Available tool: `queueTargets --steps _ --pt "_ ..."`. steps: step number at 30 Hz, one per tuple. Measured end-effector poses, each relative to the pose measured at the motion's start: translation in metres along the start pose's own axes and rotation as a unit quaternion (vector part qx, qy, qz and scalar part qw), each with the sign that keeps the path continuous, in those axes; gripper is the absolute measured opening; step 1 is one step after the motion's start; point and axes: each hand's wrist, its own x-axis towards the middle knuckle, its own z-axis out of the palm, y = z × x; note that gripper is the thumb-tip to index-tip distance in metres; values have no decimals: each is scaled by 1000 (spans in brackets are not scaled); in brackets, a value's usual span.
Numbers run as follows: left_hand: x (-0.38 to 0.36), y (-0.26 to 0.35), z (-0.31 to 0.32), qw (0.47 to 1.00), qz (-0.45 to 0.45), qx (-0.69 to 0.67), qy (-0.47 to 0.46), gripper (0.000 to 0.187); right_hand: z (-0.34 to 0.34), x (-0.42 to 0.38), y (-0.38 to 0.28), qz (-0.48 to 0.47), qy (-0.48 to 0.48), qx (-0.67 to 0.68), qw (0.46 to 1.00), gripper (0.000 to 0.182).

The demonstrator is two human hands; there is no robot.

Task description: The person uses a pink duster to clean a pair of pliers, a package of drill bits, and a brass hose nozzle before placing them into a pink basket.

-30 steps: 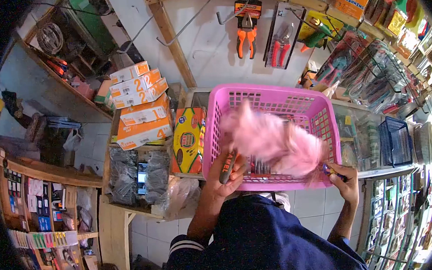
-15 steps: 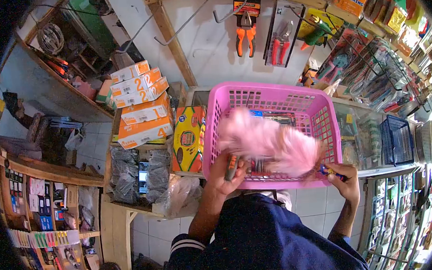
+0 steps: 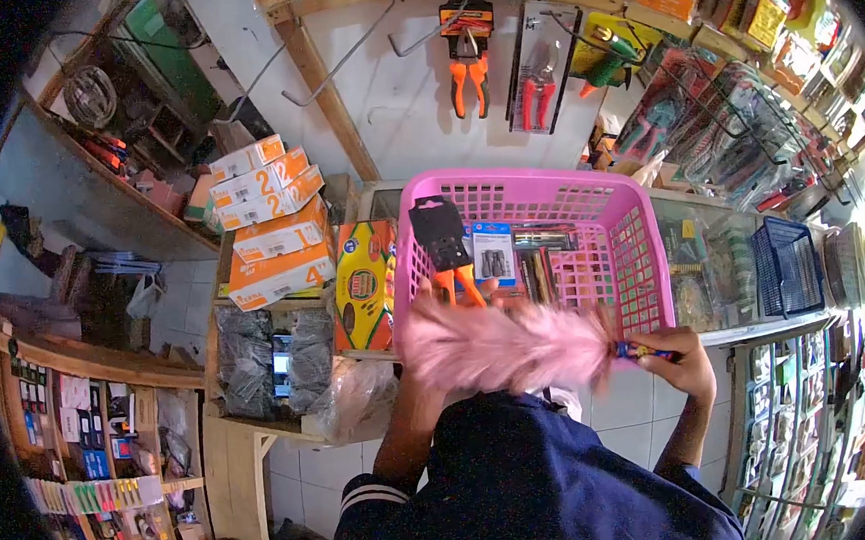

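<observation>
My right hand [image 3: 688, 360] is closed around the dark blue handle [image 3: 645, 350] of a fluffy pink duster [image 3: 508, 347]. The duster stretches leftward across the front rim of a pink plastic basket [image 3: 638, 195], its fibres blurred. Behind it, my left hand [image 3: 416, 383] is mostly covered, with a few fingertips showing around orange-handled pliers [image 3: 462, 283] on a black card [image 3: 438, 231]. These pliers tilt over the left part of the basket. Inside the basket lie a blue-and-white packet [image 3: 493, 254] and several slim packaged items [image 3: 545, 238].
Orange-and-white boxes [image 3: 275, 243] are stacked at left, beside a yellow-and-red box [image 3: 364, 287]. Pliers [image 3: 469, 72] and red-handled pruners [image 3: 540, 87] hang on the wall ahead. A dark blue basket [image 3: 791, 263] stands on the glass counter at right.
The duster has swung down and left to the basket's front rim, now covering most of my left hand. The carded pliers in my left hand have come up into clear view.
</observation>
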Motion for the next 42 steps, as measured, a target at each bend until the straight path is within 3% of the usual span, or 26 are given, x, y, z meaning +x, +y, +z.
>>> queueTargets --steps 1,3,5,7,9,12,15,17,18,22,26,28,30,31,35,38,39,42 --pt "0 -1 2 1000 4 11 0 52 -2 0 0 29 26 -3 999 37" --pt "-12 -14 14 987 104 82 94 65 -5 0 -3 18 25 -11 999 37" --pt "-2 -8 -55 977 94 191 -3 55 -10 -2 0 -19 -14 -31 999 37" --pt "-8 -15 -49 989 69 52 123 45 -10 -2 -9 -21 27 -15 999 36" --pt "-11 -6 -51 999 30 31 17 45 -13 -3 -13 -39 78 -1 996 34" --pt "4 -28 -5 941 140 216 220 45 -18 -11 -10 -39 88 34 995 33" --pt "45 -44 -32 854 289 147 407 42 -20 -15 -6 -57 27 23 998 35" --pt "35 -24 -35 920 195 210 268 39 -22 -19 -13 -15 -22 -20 999 37" --pt "17 -3 -21 957 41 283 52 36 -22 -21 -14 -21 3 -13 1000 37" --pt "-2 -20 20 974 101 157 128 37 -20 -22 -25 -32 61 -9 998 38" --pt "-3 -17 65 990 -26 67 125 45 -18 -22 -18 -22 -15 -14 1000 38" --pt "-7 -14 58 989 -33 68 127 43 -17 -20 -15 -15 31 -8 999 36" --pt "-13 -9 7 983 10 120 137 36 -11 -15 -12 -19 108 9 994 35" --pt "-9 -2 -41 983 -12 178 39 36 -11 -14 -10 -20 102 5 995 34" --pt "-8 -11 37 983 -124 30 129 37 -21 -19 1 -25 -35 53 998 36" --pt "-5 -10 -11 993 17 116 -19 42 -9 -18 -3 24 94 39 994 36" --pt "-2 -8 -22 982 -31 142 118 48 -6 -19 -2 36 85 42 995 36" --pt "-12 -1 -30 992 -80 80 50 52 -4 -19 -2 56 89 33 994 35"
